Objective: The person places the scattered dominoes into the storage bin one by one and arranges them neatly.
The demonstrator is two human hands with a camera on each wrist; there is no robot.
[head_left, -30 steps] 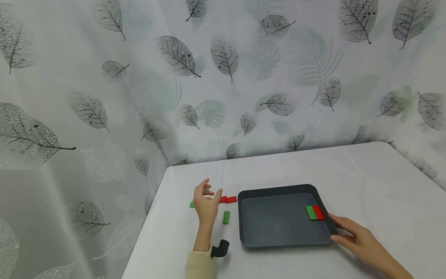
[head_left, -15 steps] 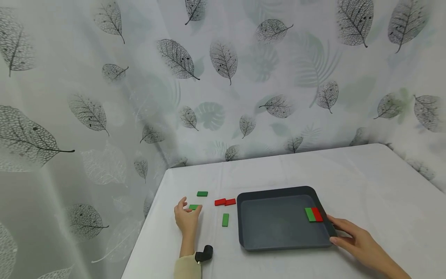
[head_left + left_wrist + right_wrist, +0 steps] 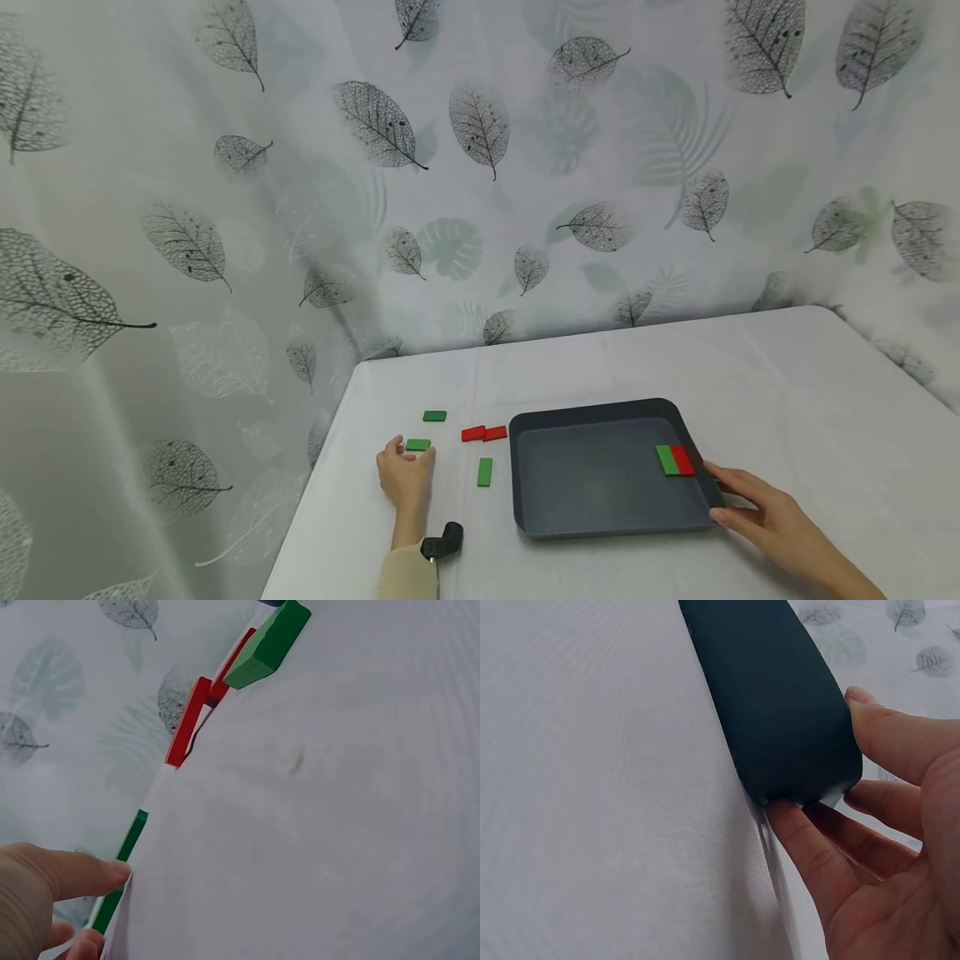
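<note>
My left hand reaches over a green block lying flat on the table, with thumb and fingers about its two ends; in the left wrist view its thumb overlaps that green block. My right hand grips the right side of a dark grey tray near its front corner. From the right wrist view, thumb and fingers lie around the tray wall. Inside the tray, against its right wall, a green block and a red block lie side by side.
Between left hand and tray lie two red blocks end to end and an upright-lying green block. Farther back is another green block. A leaf-patterned curtain hangs behind the white table.
My left hand has moved left and toward me, from beside the red blocks to the green block, then nearly stopped. My right hand keeps its hold on the tray.
</note>
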